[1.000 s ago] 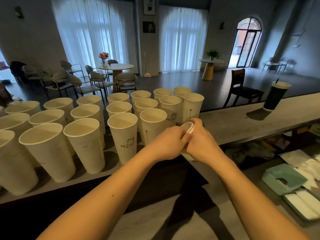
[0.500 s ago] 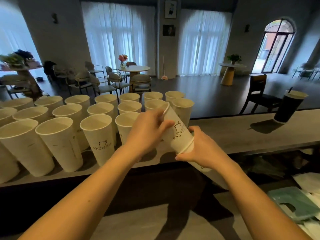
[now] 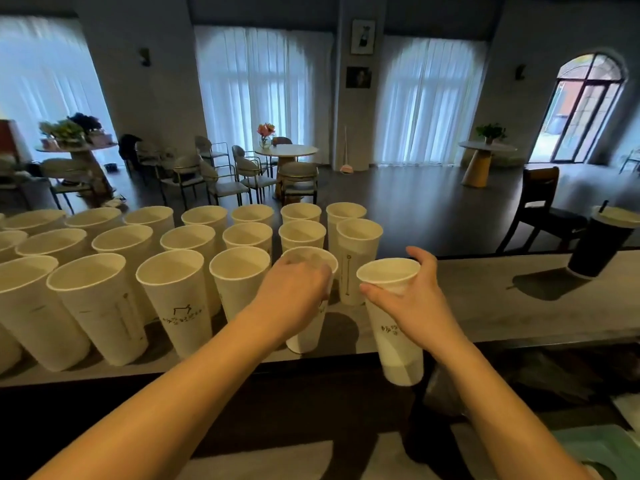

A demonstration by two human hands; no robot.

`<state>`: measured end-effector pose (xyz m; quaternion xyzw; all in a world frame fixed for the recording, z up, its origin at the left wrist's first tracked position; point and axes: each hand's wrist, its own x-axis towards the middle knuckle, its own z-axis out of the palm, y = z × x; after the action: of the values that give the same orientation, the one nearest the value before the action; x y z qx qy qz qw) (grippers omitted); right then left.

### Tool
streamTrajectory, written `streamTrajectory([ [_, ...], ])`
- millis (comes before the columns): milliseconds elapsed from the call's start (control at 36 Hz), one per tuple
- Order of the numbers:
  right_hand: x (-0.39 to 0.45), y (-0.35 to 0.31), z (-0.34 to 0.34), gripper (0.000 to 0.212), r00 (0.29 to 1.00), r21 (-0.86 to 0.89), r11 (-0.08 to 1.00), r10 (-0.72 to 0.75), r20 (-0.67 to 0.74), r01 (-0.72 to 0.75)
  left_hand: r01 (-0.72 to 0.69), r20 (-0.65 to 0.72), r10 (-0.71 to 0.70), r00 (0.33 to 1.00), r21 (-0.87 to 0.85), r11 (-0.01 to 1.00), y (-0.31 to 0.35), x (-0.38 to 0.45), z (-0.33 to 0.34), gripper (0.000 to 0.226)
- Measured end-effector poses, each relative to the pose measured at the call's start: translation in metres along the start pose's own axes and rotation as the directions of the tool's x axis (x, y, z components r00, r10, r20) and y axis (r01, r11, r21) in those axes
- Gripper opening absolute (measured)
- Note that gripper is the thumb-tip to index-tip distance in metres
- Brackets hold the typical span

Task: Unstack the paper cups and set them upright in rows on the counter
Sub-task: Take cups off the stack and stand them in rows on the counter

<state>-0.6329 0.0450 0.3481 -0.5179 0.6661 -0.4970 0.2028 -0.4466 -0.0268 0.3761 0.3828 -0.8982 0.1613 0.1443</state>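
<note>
Gripping a paper cup (image 3: 304,306) near its rim, the left hand (image 3: 294,289) has its fingers curled round the upper wall; the cup stands upright with its base on the counter (image 3: 485,306), at the right end of the front row. At 3 o'clock from it, the right hand (image 3: 412,303) holds the remaining stack of cups (image 3: 394,320), thumb on the near side and fingers wrapped round the far side just under the rim. The stack hangs upright with its base below the counter's near edge, apart from the surface. From 9 to 12 o'clock of the left hand, the set-out cups (image 3: 173,296) stand upright in three rows that run to the left edge of the view, mouths open, some showing printed marks. At 2 o'clock, well apart along the counter, stands a dark lidded cup (image 3: 602,244) with a straw. Beyond the counter at 12 o'clock lie a round table (image 3: 287,150) with flowers, chairs and curtained windows.
</note>
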Motion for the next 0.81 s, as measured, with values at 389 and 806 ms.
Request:
streamTrajectory([
  [389, 0.014, 0.021, 0.022, 0.096, 1.0, 0.11, 0.994, -0.014, -0.018, 0.016, -0.013, -0.022, 0.011, 1.0, -0.13, 0.991, -0.005, 0.003, 0.006, 0.044],
  [806, 0.025, 0.02, 0.038, 0.094, 0.996, 0.052, 0.997, -0.054, -0.073, 0.057, -0.024, 0.022, 0.026, 0.999, -0.123, 0.992, -0.009, 0.0, 0.006, 0.052],
])
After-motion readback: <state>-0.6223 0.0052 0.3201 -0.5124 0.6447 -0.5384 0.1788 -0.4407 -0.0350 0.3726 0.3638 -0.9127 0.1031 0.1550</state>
